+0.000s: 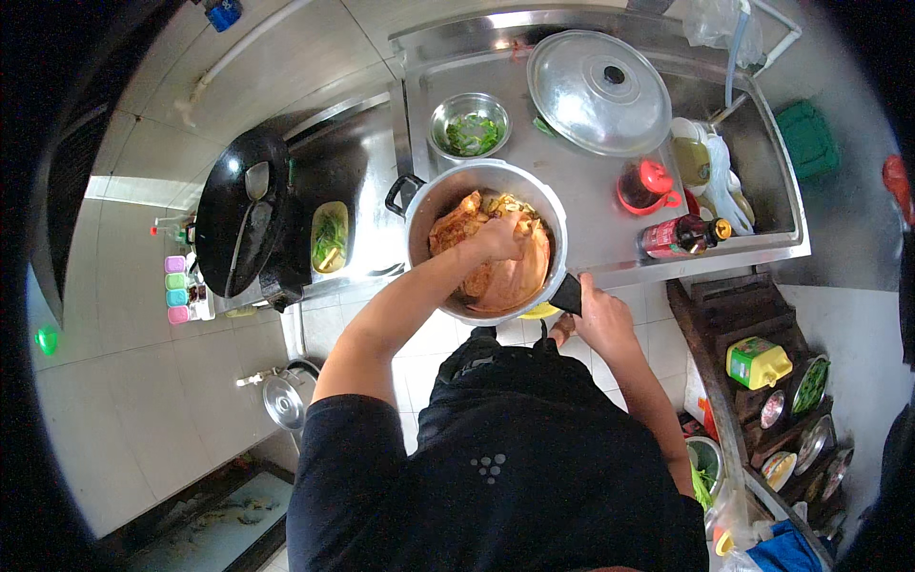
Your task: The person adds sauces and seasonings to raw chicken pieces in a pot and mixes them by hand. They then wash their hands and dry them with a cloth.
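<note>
1 black handle (567, 295) of the metal pot (541, 198) is held by my closed right hand (605, 316). The pot is at the near edge of the steel desk (596, 195). My left hand (499, 238) touches the reddish meat (505, 283) inside; with fingers mostly hidden, I cannot tell its opening or grip.

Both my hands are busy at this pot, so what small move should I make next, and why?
Perhaps turn the meat gently with your left hand while your right hand steadies the black handle. Your left is inside the pot, down at the meat, and your right is on the handle; whether the left fingers grip anything is unclear.
</note>
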`<action>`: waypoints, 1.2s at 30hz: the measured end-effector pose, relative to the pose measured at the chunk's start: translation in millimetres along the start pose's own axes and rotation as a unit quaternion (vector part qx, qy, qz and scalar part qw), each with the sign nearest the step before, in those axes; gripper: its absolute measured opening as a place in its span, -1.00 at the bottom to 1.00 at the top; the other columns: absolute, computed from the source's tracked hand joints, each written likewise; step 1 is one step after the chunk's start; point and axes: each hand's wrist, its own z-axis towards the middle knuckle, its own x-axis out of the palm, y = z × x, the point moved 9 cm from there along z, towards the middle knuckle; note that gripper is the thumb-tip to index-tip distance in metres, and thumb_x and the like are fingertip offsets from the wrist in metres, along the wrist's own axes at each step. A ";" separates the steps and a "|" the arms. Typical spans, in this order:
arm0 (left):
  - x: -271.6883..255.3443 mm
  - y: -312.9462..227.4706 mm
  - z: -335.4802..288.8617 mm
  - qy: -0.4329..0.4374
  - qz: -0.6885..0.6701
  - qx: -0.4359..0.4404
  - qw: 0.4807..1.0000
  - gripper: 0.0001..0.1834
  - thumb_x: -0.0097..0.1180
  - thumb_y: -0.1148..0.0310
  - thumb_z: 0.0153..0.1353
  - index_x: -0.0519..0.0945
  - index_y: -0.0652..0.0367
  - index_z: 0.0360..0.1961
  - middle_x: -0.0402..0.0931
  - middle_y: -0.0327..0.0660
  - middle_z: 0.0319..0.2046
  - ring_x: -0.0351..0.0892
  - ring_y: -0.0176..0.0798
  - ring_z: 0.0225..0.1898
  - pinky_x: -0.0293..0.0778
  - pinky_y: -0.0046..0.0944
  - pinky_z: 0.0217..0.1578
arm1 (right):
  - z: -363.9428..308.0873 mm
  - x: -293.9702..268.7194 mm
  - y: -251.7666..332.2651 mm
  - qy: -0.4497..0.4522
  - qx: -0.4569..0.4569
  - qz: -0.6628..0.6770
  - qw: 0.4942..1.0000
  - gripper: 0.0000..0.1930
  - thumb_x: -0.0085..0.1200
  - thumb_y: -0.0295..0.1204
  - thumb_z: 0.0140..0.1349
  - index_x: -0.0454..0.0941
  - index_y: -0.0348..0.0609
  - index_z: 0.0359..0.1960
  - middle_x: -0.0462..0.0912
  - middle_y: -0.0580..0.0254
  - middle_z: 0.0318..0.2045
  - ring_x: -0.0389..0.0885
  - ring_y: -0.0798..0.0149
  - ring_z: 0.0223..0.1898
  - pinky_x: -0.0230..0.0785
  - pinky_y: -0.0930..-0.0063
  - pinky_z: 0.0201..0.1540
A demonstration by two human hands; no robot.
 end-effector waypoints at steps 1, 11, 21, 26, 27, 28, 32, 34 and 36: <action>-2.3 2.5 8.3 -0.036 -0.010 0.024 0.999 -0.26 0.29 0.07 -0.05 0.41 0.17 0.16 0.46 0.24 0.04 0.47 0.15 0.09 0.37 0.04 0.10 | 0.3 0.8 -1.1 0.002 0.006 0.000 1.000 -0.57 0.19 -0.50 -0.06 0.25 -0.21 -0.16 0.64 -0.11 -0.43 0.66 -0.16 -0.38 0.52 0.02 -0.29; -30.7 10.2 1.6 -0.068 0.255 -0.051 0.963 -0.56 -0.16 0.14 0.32 0.36 0.09 0.15 0.62 0.14 -0.32 0.63 0.23 -0.25 0.53 0.09 -0.14 | 0.4 7.3 -4.9 -0.025 -0.016 0.005 1.000 -0.51 0.12 -0.46 0.00 0.24 -0.24 -0.01 0.63 -0.12 -0.47 0.64 -0.20 -0.41 0.48 -0.03 -0.34; -8.7 -31.4 -46.8 -0.048 0.311 0.109 0.943 -0.39 0.00 0.38 0.21 0.21 -0.01 0.32 0.53 0.14 -0.10 0.52 0.26 -0.01 0.52 0.09 -0.08 | 1.3 7.4 -6.6 -0.006 -0.009 0.004 1.000 -0.51 0.14 -0.46 0.00 0.26 -0.26 -0.02 0.63 -0.14 -0.45 0.65 -0.18 -0.38 0.49 -0.01 -0.30; 13.2 -63.7 -16.6 -0.005 0.390 0.103 0.915 -0.65 -0.05 0.29 0.26 0.41 -0.13 0.08 0.63 -0.01 -0.24 0.68 0.10 -0.28 0.60 0.00 -0.38 | 2.0 0.3 -7.1 -0.012 -0.001 -0.023 1.000 -0.62 0.04 -0.48 0.06 0.29 -0.26 -0.06 0.64 -0.14 -0.44 0.67 -0.16 -0.40 0.52 0.00 -0.32; 6.3 -58.9 -13.1 0.021 0.376 0.101 0.921 -0.69 -0.06 0.29 0.27 0.41 -0.10 0.05 0.63 0.00 -0.24 0.69 0.07 -0.31 0.60 0.00 -0.42 | 1.3 0.8 -6.0 -0.007 -0.006 -0.018 1.000 -0.63 0.02 -0.47 0.08 0.29 -0.26 -0.06 0.64 -0.14 -0.44 0.66 -0.17 -0.40 0.52 0.00 -0.32; -1.9 -48.5 -13.7 0.042 0.371 0.084 0.924 -0.71 -0.07 0.28 0.28 0.42 -0.08 0.02 0.63 0.01 -0.24 0.70 0.05 -0.34 0.60 -0.01 -0.46 | 0.3 0.9 -6.1 -0.007 -0.003 -0.020 1.000 -0.64 0.00 -0.47 0.09 0.29 -0.26 -0.05 0.64 -0.14 -0.45 0.66 -0.17 -0.40 0.51 -0.01 -0.32; -55.2 2.6 -33.6 -0.053 0.344 0.014 0.937 -0.27 0.23 -0.11 0.03 0.38 0.14 0.11 0.61 0.12 -0.20 0.65 0.07 -0.12 0.55 0.07 -0.15 | -2.0 -0.4 -4.5 -0.024 -0.012 -0.032 0.999 -0.66 -0.06 -0.47 0.13 0.29 -0.26 -0.04 0.64 -0.15 -0.47 0.66 -0.17 -0.41 0.51 0.00 -0.32; -60.2 32.9 -29.5 -0.044 0.231 -0.024 0.972 -0.03 0.32 -0.22 -0.16 0.34 0.19 0.19 0.61 0.12 -0.15 0.61 0.14 -0.06 0.50 0.04 -0.05 | -1.1 -0.8 -2.9 -0.027 -0.023 -0.008 0.999 -0.65 -0.06 -0.48 0.13 0.28 -0.28 -0.03 0.64 -0.16 -0.47 0.66 -0.16 -0.41 0.51 0.00 -0.32; -56.1 44.9 -15.1 -0.081 0.176 -0.014 0.981 0.12 0.37 -0.27 -0.28 0.30 0.23 0.24 0.59 0.12 -0.11 0.59 0.18 -0.04 0.48 0.00 -0.01 | 0.8 -0.3 -2.8 -0.020 -0.028 -0.001 0.999 -0.61 0.00 -0.48 0.10 0.27 -0.26 -0.02 0.63 -0.15 -0.46 0.66 -0.17 -0.40 0.50 -0.02 -0.32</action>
